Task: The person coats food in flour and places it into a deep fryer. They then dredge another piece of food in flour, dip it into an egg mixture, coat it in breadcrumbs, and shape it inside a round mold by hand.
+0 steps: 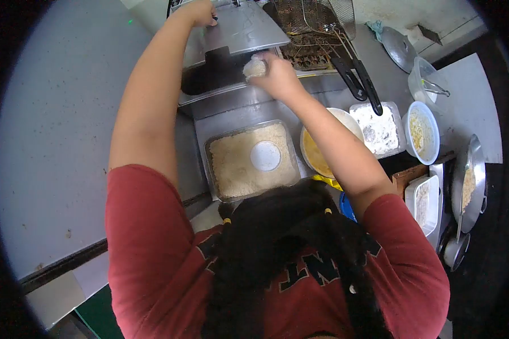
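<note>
At the top of the head view, my left hand [201,12] is closed at the far edge of a metal fryer lid [237,34], its fingertips partly hidden. The lid is tilted up, and a dark opening [226,73] shows beneath it. My right hand [277,78] grips a pale, crumb-coated round piece [255,68] over the front edge of this opening. Below the hands lies a clear rectangular tray [209,169] of bread crumbs [237,164], with a small round white container [265,156] resting on the crumbs.
Right of the crumb tray stand a bowl of yellow liquid [316,155], a tray of white powder [382,129] and a white bowl [430,150]. Wire fryer baskets [328,17] with black handles [367,85] sit at top right. A metal pan [478,175] is at far right.
</note>
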Demonstrator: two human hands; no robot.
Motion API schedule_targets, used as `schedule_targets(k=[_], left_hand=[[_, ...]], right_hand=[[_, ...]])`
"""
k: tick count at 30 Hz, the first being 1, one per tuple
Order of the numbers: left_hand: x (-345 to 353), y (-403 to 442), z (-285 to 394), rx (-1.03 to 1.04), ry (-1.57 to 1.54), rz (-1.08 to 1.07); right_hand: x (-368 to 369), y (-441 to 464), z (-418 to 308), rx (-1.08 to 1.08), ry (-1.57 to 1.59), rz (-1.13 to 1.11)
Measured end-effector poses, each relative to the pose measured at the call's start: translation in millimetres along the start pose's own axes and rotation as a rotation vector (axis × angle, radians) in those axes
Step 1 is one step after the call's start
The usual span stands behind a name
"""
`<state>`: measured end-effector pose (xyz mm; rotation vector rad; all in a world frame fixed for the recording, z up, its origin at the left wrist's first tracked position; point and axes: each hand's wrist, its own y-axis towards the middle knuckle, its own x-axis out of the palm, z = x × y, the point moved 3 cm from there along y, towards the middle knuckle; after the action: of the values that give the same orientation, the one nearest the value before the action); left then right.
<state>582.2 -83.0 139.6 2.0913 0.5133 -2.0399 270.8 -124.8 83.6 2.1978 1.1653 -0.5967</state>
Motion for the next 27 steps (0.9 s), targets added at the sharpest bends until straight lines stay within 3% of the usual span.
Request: schedule_targets(k=[8, 12, 14, 16, 18, 21, 27], left_hand=[[-1, 8, -16, 0.034, -0.066, 0.008], [-7, 10, -15, 0.005, -0.007, -0.026], [2, 29, -39, 0.092, -0.129, -0.111], [-25, 6, 4, -0.11, -0.137, -0.189], [-17, 16, -20, 0.067, -0.192, -0.119], [-21, 22, -30, 0.107, -0.179, -0.155], [-46, 12, -7, -0.042, -0.204, -0.273]], right_hand=[[-1, -34, -4, 0.109, 0.143, -0.038], [2, -52, -8, 0.089, 0.21, -0.019], [4, -60, -10, -0.045, 0.297, 0.023], [0, -67, -10, 0.007, 0.329, 0.042], [3, -73, -10, -0.038, 0.374, 0.047], [3, -80, -5, -0.006, 0.403, 0.015], [5, -88, 3, -0.041, 0.372, 0.15]])
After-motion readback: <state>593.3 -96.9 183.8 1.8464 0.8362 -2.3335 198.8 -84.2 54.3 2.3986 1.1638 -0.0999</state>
